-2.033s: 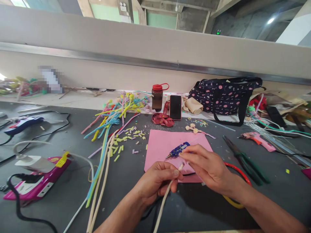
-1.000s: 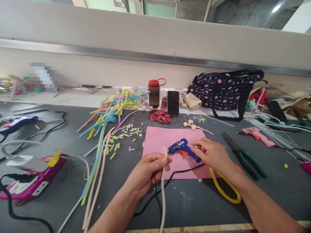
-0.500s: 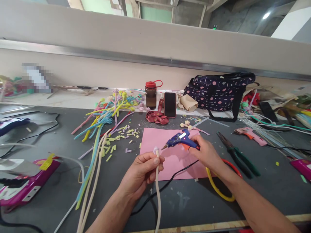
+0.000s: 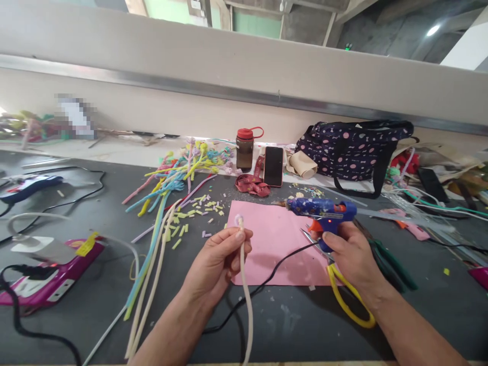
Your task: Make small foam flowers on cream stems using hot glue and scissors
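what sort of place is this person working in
It looks like a craft workbench, perhaps in a workshop: the right hand holds a blue glue gun, a pile of coloured cords lies on the dark table, and small yellow-green pieces are scattered beside it.

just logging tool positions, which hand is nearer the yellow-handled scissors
Right. The right hand, gripping the blue glue gun, partly covers the yellow-handled scissors in this view. The left hand, holding a cream stem, is farther off, to their left.
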`<state>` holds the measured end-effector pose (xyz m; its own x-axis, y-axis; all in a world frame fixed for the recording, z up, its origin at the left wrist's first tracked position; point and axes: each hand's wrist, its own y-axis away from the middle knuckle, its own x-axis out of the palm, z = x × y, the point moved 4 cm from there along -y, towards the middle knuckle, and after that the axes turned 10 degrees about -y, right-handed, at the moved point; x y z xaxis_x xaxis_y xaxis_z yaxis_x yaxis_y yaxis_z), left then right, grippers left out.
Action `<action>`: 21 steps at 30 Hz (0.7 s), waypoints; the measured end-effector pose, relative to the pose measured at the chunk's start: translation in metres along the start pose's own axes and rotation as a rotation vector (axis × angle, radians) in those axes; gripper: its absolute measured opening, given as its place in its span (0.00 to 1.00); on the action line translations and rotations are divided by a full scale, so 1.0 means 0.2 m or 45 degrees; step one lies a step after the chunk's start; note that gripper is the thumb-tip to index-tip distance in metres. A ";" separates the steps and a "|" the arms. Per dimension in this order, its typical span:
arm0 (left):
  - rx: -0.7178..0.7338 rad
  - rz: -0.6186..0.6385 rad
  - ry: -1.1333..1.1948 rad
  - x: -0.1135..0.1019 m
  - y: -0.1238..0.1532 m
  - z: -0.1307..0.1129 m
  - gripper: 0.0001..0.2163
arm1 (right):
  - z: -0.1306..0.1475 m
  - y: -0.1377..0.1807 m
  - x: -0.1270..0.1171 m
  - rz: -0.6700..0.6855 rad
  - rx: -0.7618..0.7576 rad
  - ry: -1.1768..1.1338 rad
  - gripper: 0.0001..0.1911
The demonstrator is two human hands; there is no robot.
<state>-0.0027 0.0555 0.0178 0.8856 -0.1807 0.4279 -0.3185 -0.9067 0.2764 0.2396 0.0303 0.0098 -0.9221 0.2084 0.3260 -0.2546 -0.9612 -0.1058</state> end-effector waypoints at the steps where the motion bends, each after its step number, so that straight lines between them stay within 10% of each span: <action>1: 0.004 0.002 0.001 0.01 0.01 -0.02 0.09 | 0.00 0.00 0.00 0.011 0.039 -0.024 0.13; 21: 0.067 0.058 -0.056 0.14 -0.03 -0.05 0.07 | 0.17 -0.03 -0.04 -0.050 0.003 -0.070 0.08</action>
<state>0.0193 0.0594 0.0373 0.8850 -0.2380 0.4002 -0.3419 -0.9156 0.2114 0.2590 0.0284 0.0394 -0.8941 0.2355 0.3809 -0.2893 -0.9530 -0.0899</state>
